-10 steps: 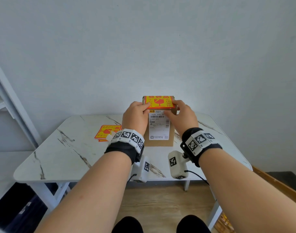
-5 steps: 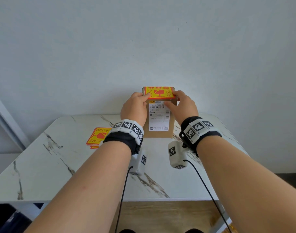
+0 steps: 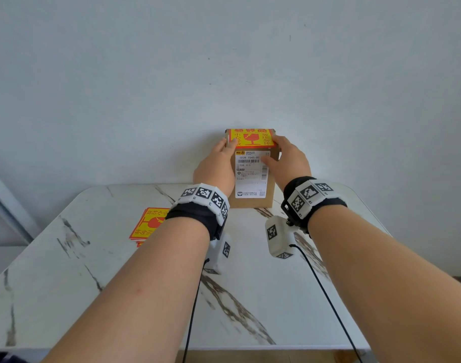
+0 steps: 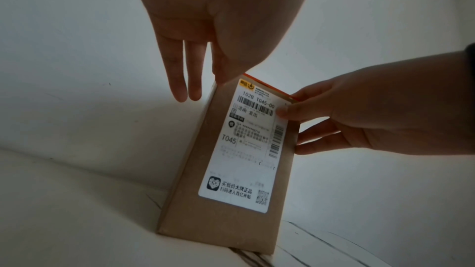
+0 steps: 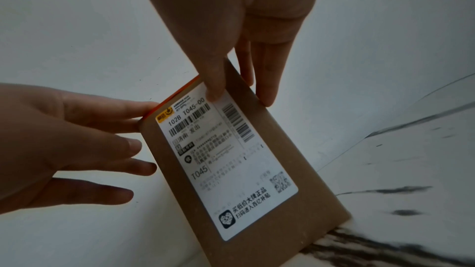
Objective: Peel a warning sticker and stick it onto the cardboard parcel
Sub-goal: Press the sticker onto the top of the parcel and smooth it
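Note:
A brown cardboard parcel (image 3: 253,201) (image 4: 195,190) (image 5: 295,220) stands upright at the table's back edge against the wall, with a white shipping label (image 3: 250,176) on its front. A yellow and red warning sticker (image 3: 251,138) lies flat on its top; only its orange edge (image 4: 267,85) (image 5: 177,91) shows in the wrist views. My left hand (image 3: 216,166) (image 4: 180,72) (image 5: 51,139) has its thumb on the sticker's left corner and straight fingers beside the parcel. My right hand (image 3: 287,158) (image 5: 244,27) (image 4: 359,119) presses its thumb on the label, fingers straight along the right side.
A stack of the same warning stickers (image 3: 149,224) lies on the white marble-pattern table (image 3: 119,297) to the left, partly behind my left wrist. The grey wall (image 3: 224,61) stands directly behind the parcel. Camera cables hang from both wrists over the table's near edge.
My right thumb has come down from the sticker's front edge onto the shipping label. My left thumb has slid out to the sticker's left corner. The head view has tilted up.

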The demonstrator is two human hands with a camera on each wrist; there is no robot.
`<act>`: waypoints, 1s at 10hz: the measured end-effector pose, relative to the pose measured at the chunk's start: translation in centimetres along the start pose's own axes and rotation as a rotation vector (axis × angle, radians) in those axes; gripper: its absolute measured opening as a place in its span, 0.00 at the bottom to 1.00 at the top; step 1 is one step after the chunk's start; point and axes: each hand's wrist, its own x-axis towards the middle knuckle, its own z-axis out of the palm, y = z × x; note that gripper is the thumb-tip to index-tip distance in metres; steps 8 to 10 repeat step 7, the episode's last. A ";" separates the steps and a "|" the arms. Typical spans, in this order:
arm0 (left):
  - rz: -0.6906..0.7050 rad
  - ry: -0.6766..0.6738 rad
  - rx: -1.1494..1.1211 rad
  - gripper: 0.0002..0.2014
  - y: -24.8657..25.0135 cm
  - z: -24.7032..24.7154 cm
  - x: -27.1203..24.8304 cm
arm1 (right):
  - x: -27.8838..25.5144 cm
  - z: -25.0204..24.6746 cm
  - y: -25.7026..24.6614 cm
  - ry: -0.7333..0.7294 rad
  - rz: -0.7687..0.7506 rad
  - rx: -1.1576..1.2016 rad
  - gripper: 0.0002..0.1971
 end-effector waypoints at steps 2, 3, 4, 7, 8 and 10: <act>-0.001 -0.056 -0.003 0.35 0.1 0.4 0.1 | 0.1 0.3 0.0 0.004 -0.005 -0.029 0.30; 0.019 -0.077 -0.044 0.39 0.2 0.6 -0.4 | -0.2 0.0 -0.2 -0.005 -0.015 -0.032 0.31; 0.006 -0.063 -0.043 0.40 0.7 -0.1 -0.9 | -0.9 -0.8 -0.5 -0.014 0.025 -0.034 0.35; -0.087 -0.244 0.308 0.31 1.7 -1.9 -4.7 | -5.4 -3.3 -1.6 -0.097 0.064 -0.117 0.26; -0.087 -0.244 0.308 0.31 1.7 -1.9 -4.7 | -5.4 -3.3 -1.6 -0.097 0.064 -0.117 0.26; -0.087 -0.244 0.308 0.31 1.7 -1.9 -4.7 | -5.4 -3.3 -1.6 -0.097 0.064 -0.117 0.26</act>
